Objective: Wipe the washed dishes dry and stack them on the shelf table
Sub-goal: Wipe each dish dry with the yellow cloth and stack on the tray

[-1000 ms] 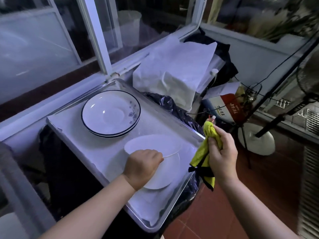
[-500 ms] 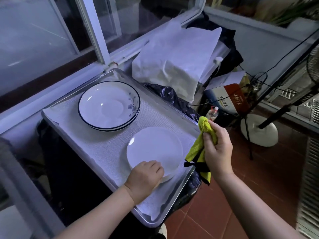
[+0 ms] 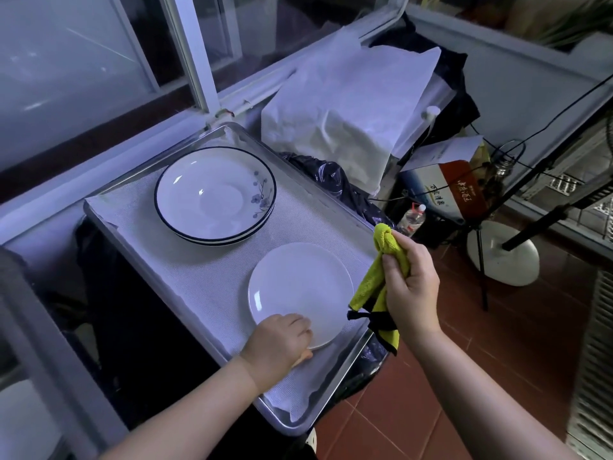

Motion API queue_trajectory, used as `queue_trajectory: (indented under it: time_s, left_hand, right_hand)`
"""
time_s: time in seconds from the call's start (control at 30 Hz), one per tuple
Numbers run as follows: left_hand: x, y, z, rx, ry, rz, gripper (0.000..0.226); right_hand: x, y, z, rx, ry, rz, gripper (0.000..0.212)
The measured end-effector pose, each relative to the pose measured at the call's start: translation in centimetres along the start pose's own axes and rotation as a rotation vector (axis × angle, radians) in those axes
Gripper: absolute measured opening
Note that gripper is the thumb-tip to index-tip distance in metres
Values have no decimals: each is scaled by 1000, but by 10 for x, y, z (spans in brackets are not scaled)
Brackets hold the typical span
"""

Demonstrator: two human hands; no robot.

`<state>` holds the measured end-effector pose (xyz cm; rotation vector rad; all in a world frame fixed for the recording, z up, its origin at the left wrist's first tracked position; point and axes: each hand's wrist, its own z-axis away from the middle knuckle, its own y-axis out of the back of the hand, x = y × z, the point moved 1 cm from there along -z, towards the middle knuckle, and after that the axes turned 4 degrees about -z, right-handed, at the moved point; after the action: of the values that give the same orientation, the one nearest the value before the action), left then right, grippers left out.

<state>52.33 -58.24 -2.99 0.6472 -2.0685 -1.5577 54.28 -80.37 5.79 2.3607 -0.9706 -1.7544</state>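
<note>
Since a second ago the white plate (image 3: pixel 302 287) has gone from tilted up in the left hand (image 3: pixel 278 340) to lying flat. The whole view has also shifted a bit; the right hand (image 3: pixel 411 287) looks about the same.

Plate now: flat on the liner (image 3: pixel 185 270) of the metal tray (image 3: pixel 288 424), toward the tray's near right edge. Whether another white plate sits under it, I can't tell.

Left hand: fingers curled over the plate's near rim, thumb along the edge below, so it grips the rim. Forearm comes in over the near corner of the tray.

Right hand: fist closed around a bunched yellow cloth (image 3: pixel 381 277), held upright just off the tray's right edge, beside the plate and not touching it. One end of the cloth pokes out above the fingers. The rest hangs below the hand, with black trim at the bottom.

Toward the far left corner of the tray is a stack of black-rimmed plates (image 3: pixel 212 197) with a blue flower print, well apart from the white plate. I see at least two rims.

Off the tray:
- a window frame (image 3: pixel 189 51) behind its far edge
- a big crumpled white bag (image 3: pixel 348 104) past the far right corner
- a small plastic bottle (image 3: pixel 413 219) and a red-and-white box (image 3: pixel 444 190) further right
- a round white stand base (image 3: pixel 501 254) on the red floor tiles (image 3: pixel 497 343)
</note>
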Motion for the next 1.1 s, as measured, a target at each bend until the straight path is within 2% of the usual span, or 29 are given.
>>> queue_trajectory:
  time_s: [0.1, 0.4, 0.53, 0.67, 0.83, 0.93, 1.0, 1.1]
  left_hand:
    - [1, -3, 2, 26, -1, -6, 9]
    - [-8, -11, -5, 55, 25, -44, 16]
    - [-8, -5, -2, 41, 59, -37, 11]
    - [-5, 17, 15, 76, 174, -5, 22]
    - [-16, 51, 51, 215, 391, -58, 17]
    - [-24, 62, 71, 282, 504, -96, 16]
    - [-27, 66, 83, 295, 558, -122, 19]
    - [-27, 70, 99, 291, 644, -117, 23]
  right_hand:
    - [-3, -4, -1, -12, 0, -10, 40]
    - [-6, -13, 1, -64, 28, -4, 36]
    - [-12, -18, 2, -95, 19, 13, 38]
    - [-22, -38, 0, -147, 28, 34, 36]
    - [-13, -97, -11, -446, 28, 213, 36]
    - [1, -131, -5, -591, 140, 548, 47]
    - [4, -143, 5, -633, 158, 742, 50]
    - [1, -152, 19, -634, 239, 712, 52]
